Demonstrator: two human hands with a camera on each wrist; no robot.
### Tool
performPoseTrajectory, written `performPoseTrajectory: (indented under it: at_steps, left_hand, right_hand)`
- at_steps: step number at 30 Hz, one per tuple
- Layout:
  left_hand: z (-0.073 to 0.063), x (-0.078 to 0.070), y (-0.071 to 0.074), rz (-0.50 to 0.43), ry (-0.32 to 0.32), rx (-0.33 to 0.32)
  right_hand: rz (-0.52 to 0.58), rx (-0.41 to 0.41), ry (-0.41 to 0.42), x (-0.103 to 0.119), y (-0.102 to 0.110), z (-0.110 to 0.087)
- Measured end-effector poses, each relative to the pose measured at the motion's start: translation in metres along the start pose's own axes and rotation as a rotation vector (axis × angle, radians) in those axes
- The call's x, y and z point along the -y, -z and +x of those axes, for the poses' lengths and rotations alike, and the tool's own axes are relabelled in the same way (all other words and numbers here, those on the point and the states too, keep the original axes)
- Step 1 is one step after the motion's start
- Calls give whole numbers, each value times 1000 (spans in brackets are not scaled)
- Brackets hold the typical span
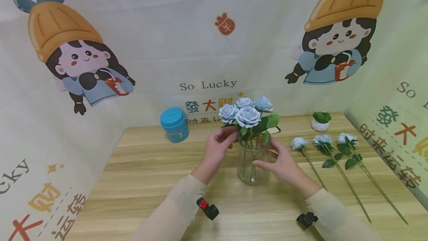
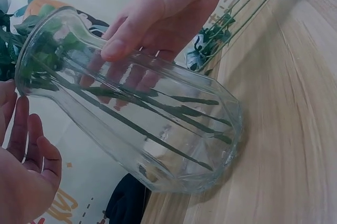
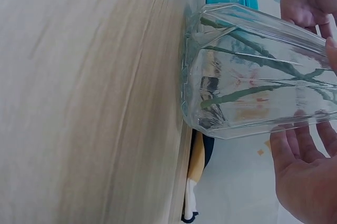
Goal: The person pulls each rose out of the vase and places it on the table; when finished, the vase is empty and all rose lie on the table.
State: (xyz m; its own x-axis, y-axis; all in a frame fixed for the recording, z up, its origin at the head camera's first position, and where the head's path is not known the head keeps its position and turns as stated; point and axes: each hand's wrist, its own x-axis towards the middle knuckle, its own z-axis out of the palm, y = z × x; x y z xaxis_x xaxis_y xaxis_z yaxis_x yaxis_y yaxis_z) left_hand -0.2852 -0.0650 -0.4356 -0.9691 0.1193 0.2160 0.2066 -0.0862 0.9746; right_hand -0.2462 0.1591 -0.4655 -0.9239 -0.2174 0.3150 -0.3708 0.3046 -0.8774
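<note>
A clear glass vase (image 1: 253,164) stands upright on the table, holding several pale blue roses (image 1: 247,116) with green leaves (image 1: 268,121). Their green stems (image 2: 152,110) show through the glass. My right hand (image 1: 284,162) holds the vase's side, its thumb in front and its fingers round the far side; in the right wrist view this hand (image 3: 308,182) is at the lower right. On the other side, my left hand (image 1: 219,148) is up at the rim, just below the blooms. Its fingertips (image 2: 20,105) are right beside the rim, loosely bent.
Three loose blue roses (image 1: 334,155) lie on the table (image 1: 140,181) to the right. A small potted succulent (image 1: 321,121) stands behind them. At the back left is a blue-lidded jar (image 1: 174,125). Behind the vase lies a dark-edged flat item (image 1: 275,129), mostly hidden. Printed cloth (image 1: 160,47) hangs behind.
</note>
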Motion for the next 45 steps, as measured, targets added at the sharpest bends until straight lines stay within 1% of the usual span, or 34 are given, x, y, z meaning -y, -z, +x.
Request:
performPoseTrajectory:
  at_steps: [4,10,13,19,22,26,29,32,35,39,45]
  left_hand:
    - [1,1,0,-11,-14,-14]
    - [1,-2,-1,-12,-49,-38]
    - [0,-5,-2,-7,-54,-45]
    - [-1,-12,-3,-15,-64,-59]
    - [-2,-17,-4,-22,-58,-70]
    - [0,-21,-3,-30,-58,-87]
    - [3,-25,-1,-30,-75,-91]
    - [7,-32,4,-22,-95,-85]
    - [11,-43,10,-13,-133,-78]
    - [15,-54,15,-27,-186,-65]
    - [18,-72,17,-45,-212,-80]
  right_hand:
    - [6,2,10,0,-2,0]
    - [9,6,-5,0,-2,-1]
    - [11,5,-14,0,-2,-1]
    - [16,5,-26,0,-2,-1]
    - [15,5,-20,0,-2,-2]
    - [17,6,-18,-1,-2,-2]
    - [13,4,-27,-2,-3,-1]
    - [10,1,-42,-2,-3,-2]
    - [10,1,-54,-2,-3,-3]
    - [16,7,-69,-1,-2,-3]
    - [13,11,-79,-1,-2,-4]
